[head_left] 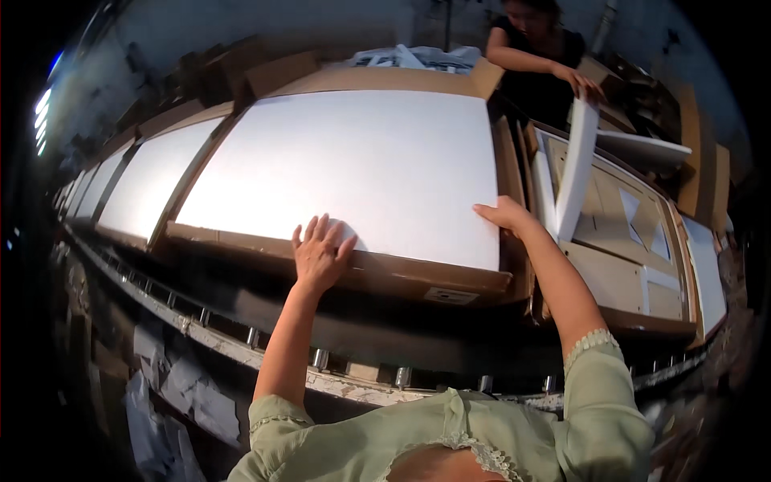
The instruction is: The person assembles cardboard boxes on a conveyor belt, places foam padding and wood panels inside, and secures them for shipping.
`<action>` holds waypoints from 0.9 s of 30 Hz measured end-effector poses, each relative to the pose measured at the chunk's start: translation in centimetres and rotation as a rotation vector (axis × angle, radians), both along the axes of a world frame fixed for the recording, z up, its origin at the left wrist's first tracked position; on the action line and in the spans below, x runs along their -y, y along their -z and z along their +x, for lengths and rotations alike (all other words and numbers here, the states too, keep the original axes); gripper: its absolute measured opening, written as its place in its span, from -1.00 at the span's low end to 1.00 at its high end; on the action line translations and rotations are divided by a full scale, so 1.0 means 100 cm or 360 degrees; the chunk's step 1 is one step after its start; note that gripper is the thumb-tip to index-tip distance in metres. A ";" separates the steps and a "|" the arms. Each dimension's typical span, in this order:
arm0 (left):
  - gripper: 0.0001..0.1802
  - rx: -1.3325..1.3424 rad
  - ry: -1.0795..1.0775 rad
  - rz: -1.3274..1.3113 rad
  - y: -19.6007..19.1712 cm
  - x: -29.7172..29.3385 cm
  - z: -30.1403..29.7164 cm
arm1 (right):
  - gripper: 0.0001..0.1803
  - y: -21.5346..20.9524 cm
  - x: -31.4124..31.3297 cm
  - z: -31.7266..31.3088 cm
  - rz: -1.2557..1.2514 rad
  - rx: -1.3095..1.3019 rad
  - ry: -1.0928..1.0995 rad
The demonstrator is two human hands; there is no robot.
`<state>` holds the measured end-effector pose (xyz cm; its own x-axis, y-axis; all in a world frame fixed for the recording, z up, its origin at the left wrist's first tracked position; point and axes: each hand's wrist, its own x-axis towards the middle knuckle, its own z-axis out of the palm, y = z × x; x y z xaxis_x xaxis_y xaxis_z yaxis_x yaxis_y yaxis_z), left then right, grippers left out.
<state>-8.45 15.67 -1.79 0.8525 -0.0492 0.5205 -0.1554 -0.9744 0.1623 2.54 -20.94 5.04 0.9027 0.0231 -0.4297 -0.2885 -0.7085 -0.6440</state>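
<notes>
At far left, receding along the roller conveyor (217, 331): cartons topped with white sheets (165, 173); below, loose pale scraps (189, 392), partly in shadow. Centre: one long brown carton (241, 238), bearing one broad white panel (353, 165), laid flat across its top. Left hand (321, 253): open, fingers spread, resting at the panel's near edge. Label (451, 296): small, pale, on the carton's near wall. Right hand (509, 214): at the panel's right edge, thumb side over the white surface, other fingers largely hidden; whether they grip cannot be told. Step in hand, by judgement: squaring and seating the panel. Next move, by judgement: calls for even pressure along both edges, fingers kept from being trapped at the side. Further right: a co-worker's hand (580, 83) atop a white strip (577, 169), held upright, slightly tilted, over an open carton (642, 322) containing tan boards (596, 265). Far right: another white sheet (703, 269).
</notes>
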 end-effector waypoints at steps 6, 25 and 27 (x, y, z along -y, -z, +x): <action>-0.71 0.0182 0.0113 -0.0189 0.007 0.006 0.016 | -0.29 0.005 -0.027 -0.026 -0.0861 0.0801 -0.0521; -0.63 0.0350 -0.0147 0.0058 0.001 0.099 -0.042 | -0.80 0.001 0.242 -0.324 -0.0153 0.1892 0.0424; -0.76 0.0398 0.0540 -0.0452 -0.016 0.216 -0.098 | -0.80 0.000 0.319 -0.354 -0.0398 0.1951 0.0492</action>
<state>-18.26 -5.92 -0.20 0.6606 -0.1284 0.7397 -0.5235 -0.7850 0.3312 -32.83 -52.88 5.03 0.6621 -0.2173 0.7172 0.2211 -0.8578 -0.4640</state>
